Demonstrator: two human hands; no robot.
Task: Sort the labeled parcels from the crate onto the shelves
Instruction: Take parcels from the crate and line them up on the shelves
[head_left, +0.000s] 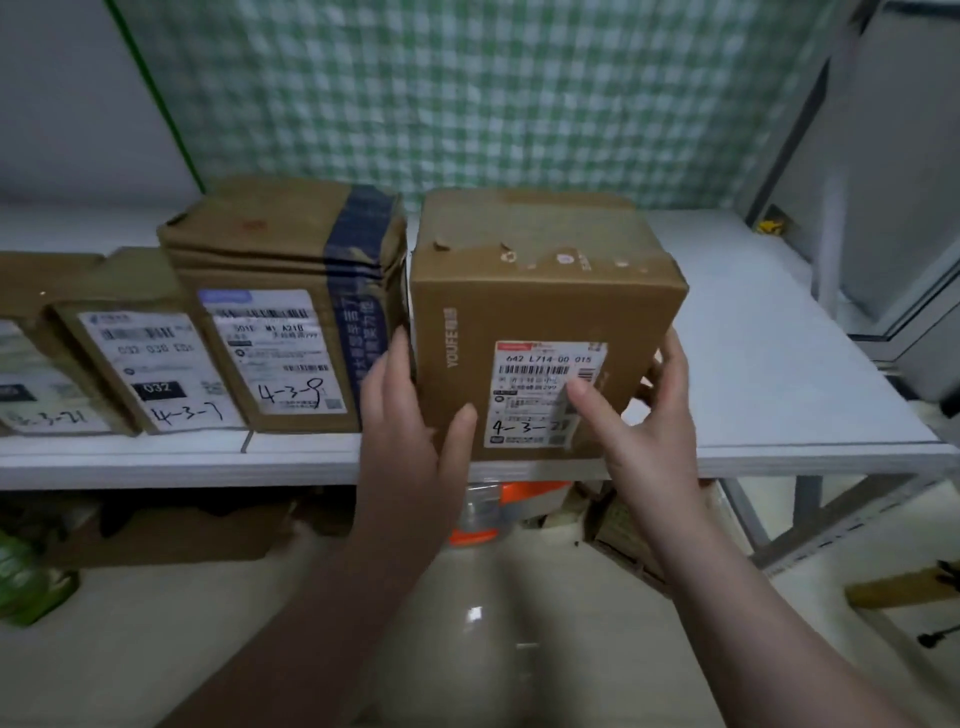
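Note:
A brown cardboard parcel (540, 301) with a white label marked 4-3-2 stands on the white shelf (779, 364), right of a row of labeled parcels. My left hand (410, 421) holds its left front edge, thumb on the front face and fingers along the left side. My right hand (644, 415) holds its right side, thumb across the label. Beside it stands a parcel with blue tape marked 4-3-9 (280, 312), then one marked 4-3-7 (145, 358) and another at the frame's left edge (31, 384).
The shelf runs on to the right, bare, up to a grey metal upright (831, 208). A green checked curtain (467, 93) hangs behind. Under the shelf lie cardboard boxes (171, 530), an orange-and-white package (519, 499) and a green bag (26, 582) on the pale floor.

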